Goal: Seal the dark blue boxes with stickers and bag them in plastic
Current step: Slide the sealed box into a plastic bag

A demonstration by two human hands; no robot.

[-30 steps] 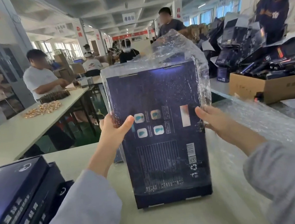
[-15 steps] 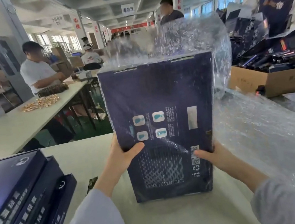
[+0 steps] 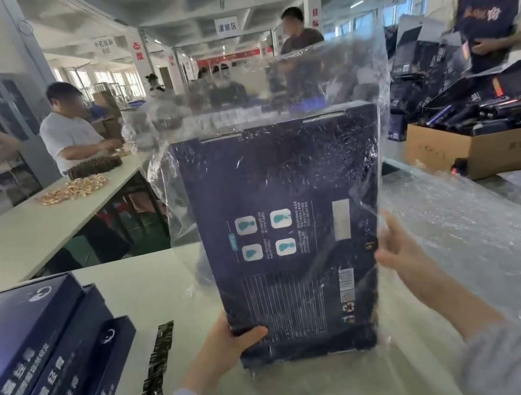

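On the pale table in front of us, we are holding a blue box standing up on its short end. The box is sitting inside a clear plastic bag, and the bag is sticking up high above the top of the box. The bottom edge of the box is down by the table, but we cannot tell if it is touching.

Our left hand is gripping the bottom left corner of the box, with the thumb lying across the front. Our right hand is gripping the right edge through the bag. Its thumb is pointing up in front, and its fingers are hiding behind.

To our left, a stack of blue boxes is lying flat on the table. Just beside the stack, a strip of dark stickers is lying on the table. To our right, a pile of clear plastic is spreading over the table. Beyond it, a brown carton is holding dark things.

At the next table, a person in a white shirt is sitting near a heap of small gold bits.
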